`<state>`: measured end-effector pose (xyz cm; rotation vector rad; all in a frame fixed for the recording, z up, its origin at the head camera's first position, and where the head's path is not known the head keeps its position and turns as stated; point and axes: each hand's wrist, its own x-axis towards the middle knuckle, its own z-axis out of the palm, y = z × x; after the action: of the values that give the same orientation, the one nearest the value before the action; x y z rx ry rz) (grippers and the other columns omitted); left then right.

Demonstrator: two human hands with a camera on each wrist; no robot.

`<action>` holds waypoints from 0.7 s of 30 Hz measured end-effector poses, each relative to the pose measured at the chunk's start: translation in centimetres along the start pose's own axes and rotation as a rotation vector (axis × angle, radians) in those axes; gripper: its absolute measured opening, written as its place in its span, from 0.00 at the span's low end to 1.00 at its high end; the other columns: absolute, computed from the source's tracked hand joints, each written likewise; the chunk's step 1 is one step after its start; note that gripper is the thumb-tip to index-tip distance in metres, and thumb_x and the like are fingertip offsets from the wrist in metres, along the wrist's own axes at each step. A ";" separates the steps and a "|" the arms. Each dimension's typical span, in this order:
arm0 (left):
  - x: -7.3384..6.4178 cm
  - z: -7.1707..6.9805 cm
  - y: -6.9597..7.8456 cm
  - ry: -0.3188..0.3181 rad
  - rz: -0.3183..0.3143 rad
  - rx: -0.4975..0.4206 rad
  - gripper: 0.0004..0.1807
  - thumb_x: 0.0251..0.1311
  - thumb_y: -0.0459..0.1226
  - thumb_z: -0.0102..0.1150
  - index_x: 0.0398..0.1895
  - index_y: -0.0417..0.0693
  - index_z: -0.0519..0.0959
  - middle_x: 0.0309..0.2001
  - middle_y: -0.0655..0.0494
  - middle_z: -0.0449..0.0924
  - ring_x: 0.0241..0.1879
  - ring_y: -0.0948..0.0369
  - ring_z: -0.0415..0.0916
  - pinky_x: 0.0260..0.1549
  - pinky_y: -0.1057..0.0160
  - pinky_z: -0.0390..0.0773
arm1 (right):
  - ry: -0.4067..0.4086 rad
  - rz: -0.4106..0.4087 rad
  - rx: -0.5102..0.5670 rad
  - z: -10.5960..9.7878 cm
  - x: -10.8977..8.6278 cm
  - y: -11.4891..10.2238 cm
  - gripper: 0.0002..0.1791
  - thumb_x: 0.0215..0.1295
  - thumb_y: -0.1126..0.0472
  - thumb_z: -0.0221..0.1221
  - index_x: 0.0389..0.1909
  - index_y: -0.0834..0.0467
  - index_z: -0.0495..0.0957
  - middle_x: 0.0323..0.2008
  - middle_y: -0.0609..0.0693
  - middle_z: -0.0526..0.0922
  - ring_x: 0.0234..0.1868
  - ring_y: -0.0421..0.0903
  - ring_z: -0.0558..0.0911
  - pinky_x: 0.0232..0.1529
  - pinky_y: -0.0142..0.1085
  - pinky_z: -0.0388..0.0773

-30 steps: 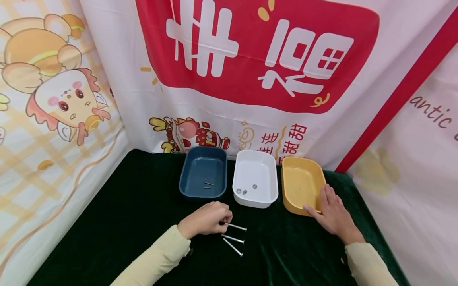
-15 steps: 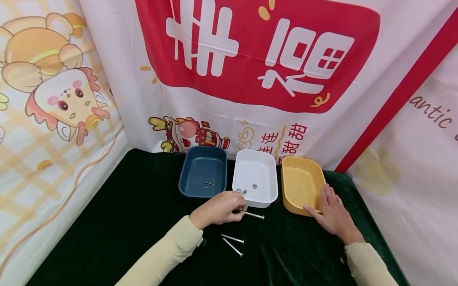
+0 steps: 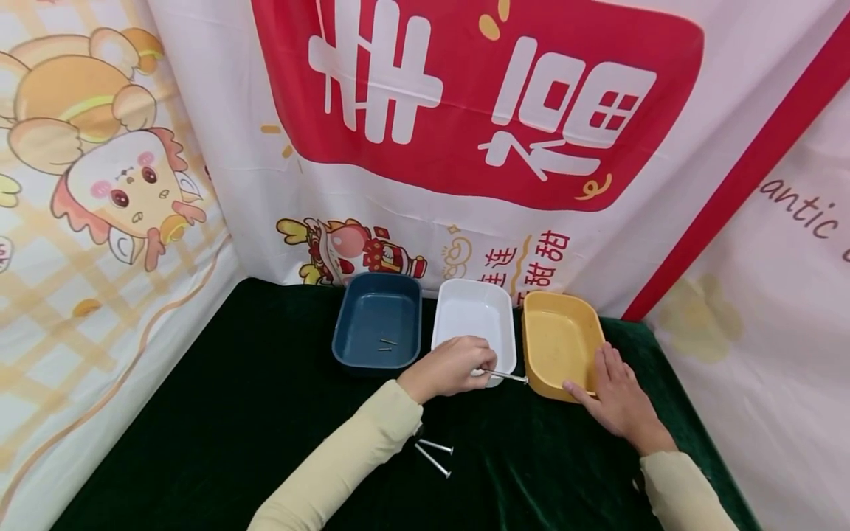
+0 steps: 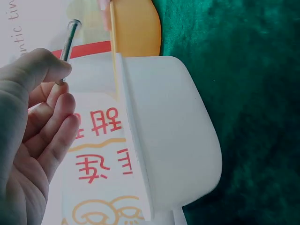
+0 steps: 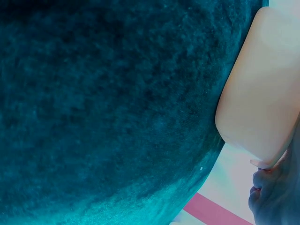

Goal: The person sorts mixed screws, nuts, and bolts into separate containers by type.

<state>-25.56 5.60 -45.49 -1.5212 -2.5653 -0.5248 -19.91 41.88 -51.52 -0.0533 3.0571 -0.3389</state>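
Note:
My left hand point(image 3: 451, 367) pinches a long silver bolt point(image 3: 508, 376) between thumb and fingers, over the near end of the white tray point(image 3: 473, 310). In the left wrist view the bolt's flat round head point(image 4: 74, 22) points away from the fingertips. The head end reaches toward the yellow tray point(image 3: 564, 332), which has nothing visible inside. My right hand point(image 3: 624, 404) rests at that tray's near right corner, fingers straight along the side and thumb at the front rim. The right wrist view shows the tray's outer wall point(image 5: 262, 84) beside the hand.
Two more long bolts point(image 3: 433, 460) lie on the dark green cloth point(image 3: 524, 472) below my left forearm. To the left stands a blue tray point(image 3: 377, 313) with two small screws point(image 3: 387, 341) in it. A printed curtain point(image 3: 372, 184) hangs behind the trays.
My left hand has carried the bolt up and to the right, from beside the other bolts to the white tray. It now hides the nuts seen there earlier. The right hand stays put.

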 end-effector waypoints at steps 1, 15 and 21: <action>0.5 0.1 0.0 -0.001 0.000 0.013 0.04 0.66 0.39 0.67 0.33 0.54 0.82 0.34 0.64 0.79 0.34 0.69 0.71 0.36 0.73 0.72 | 0.001 -0.002 0.000 0.0 0.0 0.0 0.65 0.70 0.19 0.43 0.84 0.64 0.29 0.86 0.65 0.32 0.84 0.71 0.40 0.80 0.71 0.44; 6.6 2.2 0.8 0.008 -0.077 0.025 0.04 0.67 0.39 0.67 0.33 0.55 0.83 0.35 0.65 0.79 0.33 0.70 0.73 0.34 0.72 0.75 | -0.001 -0.005 -0.001 0.2 0.0 0.0 0.65 0.70 0.19 0.42 0.84 0.63 0.28 0.86 0.65 0.32 0.84 0.70 0.39 0.80 0.71 0.43; 8.3 3.8 1.0 -0.002 -0.149 0.023 0.07 0.68 0.40 0.67 0.31 0.56 0.81 0.34 0.64 0.77 0.32 0.69 0.73 0.32 0.72 0.74 | 0.005 -0.013 0.017 0.3 0.0 0.3 0.65 0.70 0.20 0.43 0.84 0.63 0.29 0.86 0.65 0.32 0.85 0.70 0.39 0.80 0.71 0.43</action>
<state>-28.48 14.19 -46.59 -1.3315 -2.6902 -0.5081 -19.89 42.07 -51.86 -0.0724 3.0596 -0.3663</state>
